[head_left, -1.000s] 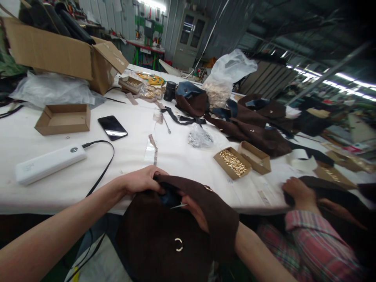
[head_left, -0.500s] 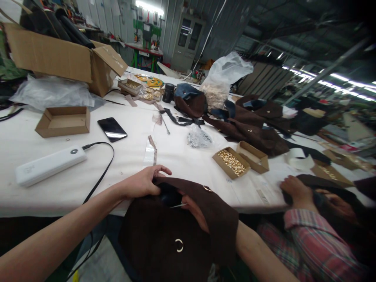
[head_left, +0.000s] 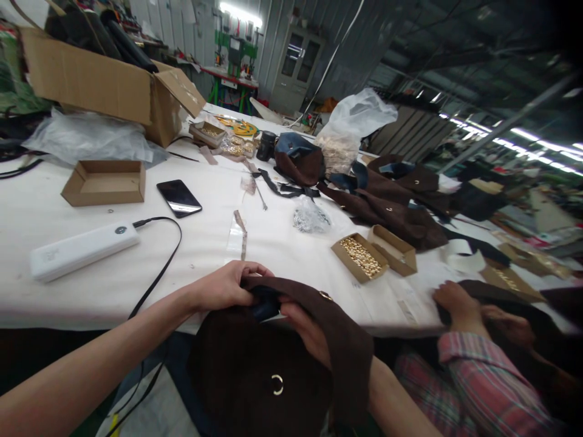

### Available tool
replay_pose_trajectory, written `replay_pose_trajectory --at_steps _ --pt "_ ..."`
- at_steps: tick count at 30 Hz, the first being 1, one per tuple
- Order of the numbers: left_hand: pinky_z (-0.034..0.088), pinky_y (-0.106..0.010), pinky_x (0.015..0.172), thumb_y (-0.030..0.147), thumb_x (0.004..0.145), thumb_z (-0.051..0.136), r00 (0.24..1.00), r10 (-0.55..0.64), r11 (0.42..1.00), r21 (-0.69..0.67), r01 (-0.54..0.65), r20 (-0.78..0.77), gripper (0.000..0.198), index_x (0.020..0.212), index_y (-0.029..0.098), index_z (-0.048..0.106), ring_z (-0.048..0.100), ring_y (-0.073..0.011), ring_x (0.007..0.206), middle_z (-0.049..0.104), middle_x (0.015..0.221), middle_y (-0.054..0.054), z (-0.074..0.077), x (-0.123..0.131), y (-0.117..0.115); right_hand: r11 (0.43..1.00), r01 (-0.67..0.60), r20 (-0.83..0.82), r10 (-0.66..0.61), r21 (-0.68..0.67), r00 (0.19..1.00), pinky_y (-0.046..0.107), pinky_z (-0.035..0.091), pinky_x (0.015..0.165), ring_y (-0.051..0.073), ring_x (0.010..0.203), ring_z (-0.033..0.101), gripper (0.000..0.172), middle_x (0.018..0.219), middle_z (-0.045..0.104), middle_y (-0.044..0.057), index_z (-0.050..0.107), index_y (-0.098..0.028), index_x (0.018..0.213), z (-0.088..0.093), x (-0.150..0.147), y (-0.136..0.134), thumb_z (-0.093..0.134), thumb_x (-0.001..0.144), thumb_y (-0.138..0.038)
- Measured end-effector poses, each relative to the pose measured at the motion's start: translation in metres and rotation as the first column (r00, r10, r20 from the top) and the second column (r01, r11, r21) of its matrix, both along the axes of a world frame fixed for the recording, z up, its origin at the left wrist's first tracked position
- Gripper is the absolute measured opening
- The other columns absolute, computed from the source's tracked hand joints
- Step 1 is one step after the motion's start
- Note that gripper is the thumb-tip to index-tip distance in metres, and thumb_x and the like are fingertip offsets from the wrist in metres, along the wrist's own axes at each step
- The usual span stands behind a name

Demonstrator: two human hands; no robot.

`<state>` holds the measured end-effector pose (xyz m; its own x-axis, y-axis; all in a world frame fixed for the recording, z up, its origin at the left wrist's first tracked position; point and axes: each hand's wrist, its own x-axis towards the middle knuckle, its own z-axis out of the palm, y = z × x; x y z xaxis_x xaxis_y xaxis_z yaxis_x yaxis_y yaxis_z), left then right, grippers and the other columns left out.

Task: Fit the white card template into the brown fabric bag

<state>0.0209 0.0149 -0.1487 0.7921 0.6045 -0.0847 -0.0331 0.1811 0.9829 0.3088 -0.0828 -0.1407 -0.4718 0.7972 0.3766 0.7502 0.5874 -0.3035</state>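
A dark brown fabric piece (head_left: 264, 358) with a blue inside and gold ring-shaped fittings hangs at the table's front edge. My left hand (head_left: 237, 284) pinches its upper left edge, thumb below and fingers over the top. Inside the opening is my right hand (head_left: 304, 328), its fingers curled against the underside of the brown flap; the forearm passes beneath the cloth. Part of that hand is covered by the flap.
On the white table (head_left: 282, 255) lie a white power bank (head_left: 84, 250) with a black cable, a phone (head_left: 179, 198), an empty carton (head_left: 104, 183) and a box of gold fittings (head_left: 361, 257). A co-worker's hands (head_left: 460, 303) handle dark cloth at right.
The fingers of my left hand have closed down onto the cloth edge. My right hand has moved slightly up under the flap, and the thin white item by its fingertips no longer shows.
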Motion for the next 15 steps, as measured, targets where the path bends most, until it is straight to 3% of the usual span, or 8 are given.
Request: replay_pose_trajectory --at_steps 4,9,15 --pt "0.051 -0.025 0.084 0.010 0.075 0.076 1.000 0.002 0.999 0.045 -0.002 0.004 0.056 0.130 0.018 0.074 0.070 -0.0190 0.099 0.078 0.117 -0.004 0.002 0.001 -0.002 1.000 0.016 0.057 -0.018 0.027 0.998 0.052 0.071 0.109 0.030 0.113 0.081 0.044 0.131 0.082 -0.004 0.074 -0.052 0.141 0.000 -0.003 -0.003 0.064 0.109 -0.024" --pt "0.047 -0.024 0.072 0.009 0.073 0.074 0.998 0.032 0.993 0.115 -0.026 -0.053 0.055 0.128 0.018 0.072 0.065 -0.0164 0.087 0.076 0.105 -0.001 0.004 -0.001 -0.004 0.999 0.007 0.112 -0.013 0.048 0.994 0.049 0.069 0.103 0.030 0.116 0.080 0.026 0.130 0.082 0.002 0.078 -0.037 0.132 0.011 -0.016 0.000 0.057 0.117 -0.030" --pt "0.044 -0.023 0.065 0.010 0.072 0.073 0.996 0.046 0.986 0.161 -0.034 -0.073 0.053 0.125 0.017 0.072 0.063 -0.0155 0.080 0.075 0.098 0.001 0.001 0.000 -0.003 0.995 -0.069 0.085 0.075 -0.066 0.994 0.042 0.063 0.093 0.027 0.111 0.078 0.023 0.121 0.082 0.001 0.073 -0.031 0.117 0.016 -0.022 0.010 0.051 0.121 -0.033"
